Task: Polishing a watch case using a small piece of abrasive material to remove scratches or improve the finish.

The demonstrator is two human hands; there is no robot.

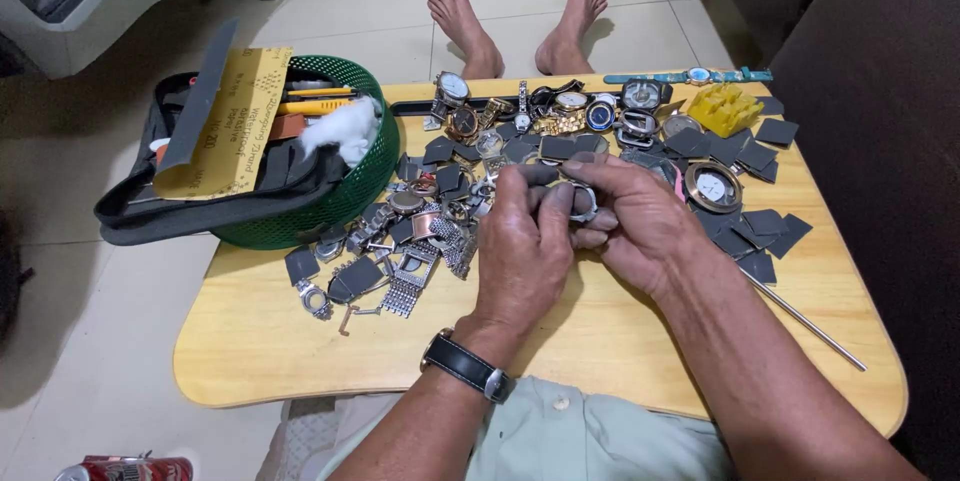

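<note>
Both hands meet over the middle of the wooden counter [300,341]. The left hand [522,246] is curled shut around a small silver watch case [583,203], with a dark scrap of sandpaper [535,175] pinched at its fingertips. The right hand [635,221] closes on the same case from the other side, thumb and fingers steadying it. The case sits between the 2 hands, raised just above the counter.

The rubbing of this 1 case looks to be under way, not finished, though its surface is too small to judge. Much seems left: a heap of loose watch parts and metal bands [420,241] lies just left of the hands, and a row of watches [560,106] lines the far edge. Many dark sandpaper squares [745,226] are scattered to the right, near a round watch face [713,186]. A green basket [340,191] holds a yellow sandpaper sheet [235,121].
</note>
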